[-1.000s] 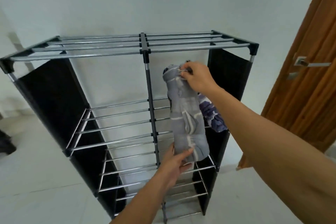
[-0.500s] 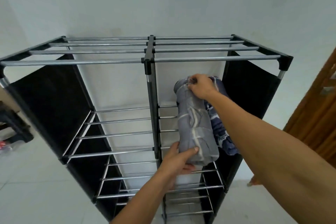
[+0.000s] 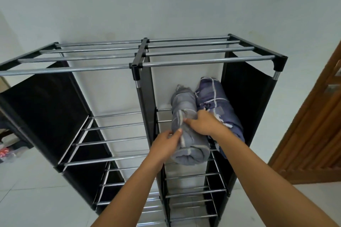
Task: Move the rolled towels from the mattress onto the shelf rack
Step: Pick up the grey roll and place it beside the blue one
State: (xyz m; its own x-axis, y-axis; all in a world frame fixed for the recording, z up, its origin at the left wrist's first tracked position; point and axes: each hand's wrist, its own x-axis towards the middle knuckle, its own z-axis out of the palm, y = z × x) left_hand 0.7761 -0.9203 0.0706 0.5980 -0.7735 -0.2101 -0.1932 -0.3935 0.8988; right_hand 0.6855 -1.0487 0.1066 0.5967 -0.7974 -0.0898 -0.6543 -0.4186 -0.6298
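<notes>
Gripping one grey rolled cloth towel [image 3: 186, 127] with our left hand [image 3: 167, 145] at its side and our right hand [image 3: 203, 125] on top, we see it lying on the black-and-chrome metal shelf rack [image 3: 114, 67], touching one dark blue plaid rolled towel [image 3: 217, 105]: two rolls.

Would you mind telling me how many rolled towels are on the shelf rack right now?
2. The grey towel lies on the upper right shelf, under both hands; the blue towel lies beside it, against the rack's right side panel. Lower shelves are partly hidden.
</notes>
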